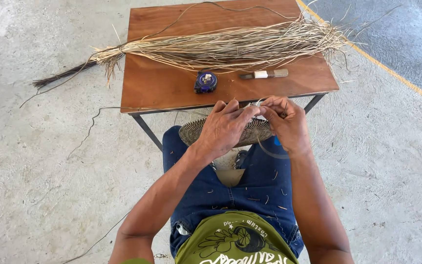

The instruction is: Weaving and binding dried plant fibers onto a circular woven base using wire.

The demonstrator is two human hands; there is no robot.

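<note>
We sit on a rough grey concrete floor (pixel 40 161) at a brown wooden worktop (pixel 172 83) bearing a long bundle of pale dried fibre strands (pixel 221 46), a small dark tape measure (pixel 205 81) and a short knife (pixel 264 74). Our left hand (pixel 225 126) and right hand (pixel 284 122) each pinch the rim of a round woven basket disc (pixel 257 132) on our lap.

Grey concrete floor (pixel 50 186), brown wooden table (pixel 172 83), yellow floor line (pixel 391 71)
</note>
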